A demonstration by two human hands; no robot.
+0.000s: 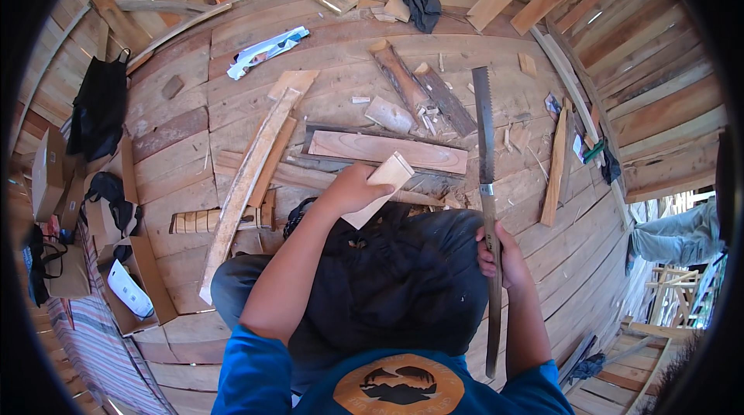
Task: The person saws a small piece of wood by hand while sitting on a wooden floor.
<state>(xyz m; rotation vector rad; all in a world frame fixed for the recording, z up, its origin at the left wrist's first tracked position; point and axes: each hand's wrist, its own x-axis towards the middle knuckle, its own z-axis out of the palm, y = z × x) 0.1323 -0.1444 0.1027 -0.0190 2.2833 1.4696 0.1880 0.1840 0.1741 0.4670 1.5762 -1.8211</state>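
My left hand (358, 192) is closed on a short pale wooden block (390, 179), which it holds tilted above my crossed legs. A line runs across the block near its far end. Over on the right, my right hand (500, 254) wraps round the long wooden handle of a hand saw (484, 128). The toothed blade points up and away from me, apart from the block. Just beyond the block lies a flat reddish board (387, 150) on the floor.
Long wooden strips (248, 190) lie to my left, beside a wooden sheath (217, 220). Split logs (434, 93) and chips lie ahead. Cardboard boxes (143, 260) stand at the far left. Another plank (556, 171) rests at right. A person's trousered leg (674, 237) shows at the far right.
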